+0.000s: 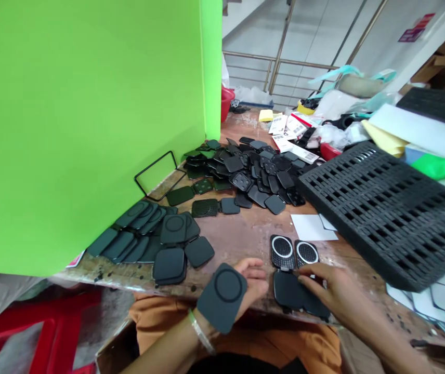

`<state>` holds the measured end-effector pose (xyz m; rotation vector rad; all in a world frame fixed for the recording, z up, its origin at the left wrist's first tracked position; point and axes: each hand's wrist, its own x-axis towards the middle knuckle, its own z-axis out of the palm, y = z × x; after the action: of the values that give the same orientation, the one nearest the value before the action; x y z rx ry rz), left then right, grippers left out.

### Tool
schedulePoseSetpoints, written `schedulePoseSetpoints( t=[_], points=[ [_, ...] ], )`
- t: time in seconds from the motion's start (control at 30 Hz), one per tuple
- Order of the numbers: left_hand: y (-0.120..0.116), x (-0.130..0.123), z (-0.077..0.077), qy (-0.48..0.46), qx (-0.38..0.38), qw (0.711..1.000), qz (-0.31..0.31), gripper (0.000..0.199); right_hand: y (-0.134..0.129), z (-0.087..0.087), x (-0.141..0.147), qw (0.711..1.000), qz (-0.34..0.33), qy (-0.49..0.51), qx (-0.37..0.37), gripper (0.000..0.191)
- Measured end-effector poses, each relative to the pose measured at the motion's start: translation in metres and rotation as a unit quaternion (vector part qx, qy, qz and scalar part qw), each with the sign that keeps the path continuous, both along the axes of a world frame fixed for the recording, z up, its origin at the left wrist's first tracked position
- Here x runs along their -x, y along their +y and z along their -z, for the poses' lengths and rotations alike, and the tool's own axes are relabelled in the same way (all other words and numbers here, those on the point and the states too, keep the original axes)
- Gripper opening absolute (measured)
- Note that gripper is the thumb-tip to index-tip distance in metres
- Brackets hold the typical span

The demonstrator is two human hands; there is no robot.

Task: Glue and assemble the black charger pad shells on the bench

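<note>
My left hand (251,291) is palm up, its fingers partly curled, and holds a black rounded-square panel (226,296) with a ring mark. This panel lies across the palm and wrist. My right hand (329,285) reaches over a pair of black hinged panels on the table edge, with thumb and forefinger pinched at a lower plain panel (287,291). Whether something small is between those fingertips is hidden. Above it lie two black panels with white rings, the left panel (283,250) and the right panel (307,253).
Finished-looking black panels (170,265) are stacked at the left, beside a green board (90,130). A large pile of panels (241,169) lies farther back. At the right are a black slotted foam tray (378,208), white cards (314,227) and labels. A red stool (54,337) stands below left.
</note>
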<state>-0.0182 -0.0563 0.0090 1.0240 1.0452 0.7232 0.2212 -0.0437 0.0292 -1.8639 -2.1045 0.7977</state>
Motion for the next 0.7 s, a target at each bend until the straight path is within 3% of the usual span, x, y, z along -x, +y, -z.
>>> schedulePoseSetpoints(
  t=[0.1,0.17,0.27,0.37,0.53,0.7],
  points=[
    [0.003,-0.015,0.0,-0.05,0.079,0.995,0.014,0.064,-0.008,0.007,0.007,1.0,0.004,0.008,0.005,0.03],
    [0.006,-0.019,-0.003,-0.047,0.088,0.995,-0.008,0.067,-0.012,0.01,0.011,0.999,0.018,0.027,0.008,0.029],
    [0.01,-0.023,-0.009,-0.017,0.038,0.999,-0.007,0.054,-0.017,0.013,0.018,0.992,0.044,0.109,0.042,0.026],
    [0.01,-0.026,-0.014,0.01,-0.007,1.0,-0.014,0.039,-0.022,0.011,0.028,0.98,0.027,0.192,0.043,0.021],
    [0.01,-0.029,-0.018,-0.026,0.035,0.998,-0.052,0.029,-0.016,-0.007,0.046,0.97,0.02,0.23,-0.081,0.017],
    [0.011,-0.026,-0.018,0.031,-0.087,0.994,-0.063,0.016,-0.005,-0.028,0.076,0.954,-0.049,0.24,-0.17,0.014]
  ],
)
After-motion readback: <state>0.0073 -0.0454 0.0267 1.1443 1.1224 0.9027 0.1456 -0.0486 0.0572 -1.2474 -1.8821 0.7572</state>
